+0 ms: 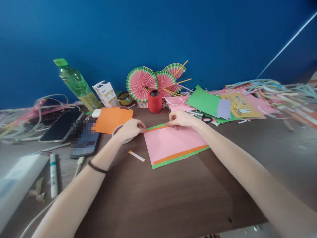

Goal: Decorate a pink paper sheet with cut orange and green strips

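Observation:
A pink paper sheet (175, 143) lies flat on the brown table, with orange and green strips along its far and near edges. My left hand (131, 129) pinches the far left corner of this sheet between thumb and fingers. At the far edge, right of the middle, my right hand (180, 119) has its fingertips closed on the orange and green border. A roll of tape (127, 141) is partly hidden under my left wrist. Near the sheet's left side lies a short white strip with orange ends (137, 156).
Behind the sheet stand a red thread spool (155, 102) and several pleated paper fans (141, 82). Orange paper (114, 119), phones (61, 126), a green bottle (79, 86) and a marker (53, 175) are on the left. Green paper (204, 103) and scissors (207, 119) lie to the right.

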The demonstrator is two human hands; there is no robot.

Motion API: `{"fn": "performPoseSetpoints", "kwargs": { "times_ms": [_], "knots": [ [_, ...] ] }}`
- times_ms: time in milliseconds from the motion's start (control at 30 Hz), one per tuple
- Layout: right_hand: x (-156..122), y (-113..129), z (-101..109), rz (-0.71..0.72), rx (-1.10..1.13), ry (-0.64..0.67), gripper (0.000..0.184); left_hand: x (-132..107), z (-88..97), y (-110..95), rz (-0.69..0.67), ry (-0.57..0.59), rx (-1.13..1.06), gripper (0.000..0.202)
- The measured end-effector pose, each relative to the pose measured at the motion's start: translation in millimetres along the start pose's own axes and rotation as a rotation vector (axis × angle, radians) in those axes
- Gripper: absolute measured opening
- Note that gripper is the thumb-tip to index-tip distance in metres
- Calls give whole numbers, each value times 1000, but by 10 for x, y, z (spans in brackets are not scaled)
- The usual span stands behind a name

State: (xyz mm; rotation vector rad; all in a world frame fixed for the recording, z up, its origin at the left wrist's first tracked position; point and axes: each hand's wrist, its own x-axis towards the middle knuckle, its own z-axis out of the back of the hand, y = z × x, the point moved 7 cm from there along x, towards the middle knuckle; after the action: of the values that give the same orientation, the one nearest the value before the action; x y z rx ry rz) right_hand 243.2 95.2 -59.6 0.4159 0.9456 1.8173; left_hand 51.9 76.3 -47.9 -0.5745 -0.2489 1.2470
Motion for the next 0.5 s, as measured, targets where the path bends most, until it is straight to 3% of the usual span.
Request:
{"fn": "performPoseSetpoints", "kwargs": {
  "times_ms": [500],
  "knots": [
    [29, -43, -4, -8, -1, -4, 19, -17, -2, -12, 32, -11, -1, 18]
  ]
}}
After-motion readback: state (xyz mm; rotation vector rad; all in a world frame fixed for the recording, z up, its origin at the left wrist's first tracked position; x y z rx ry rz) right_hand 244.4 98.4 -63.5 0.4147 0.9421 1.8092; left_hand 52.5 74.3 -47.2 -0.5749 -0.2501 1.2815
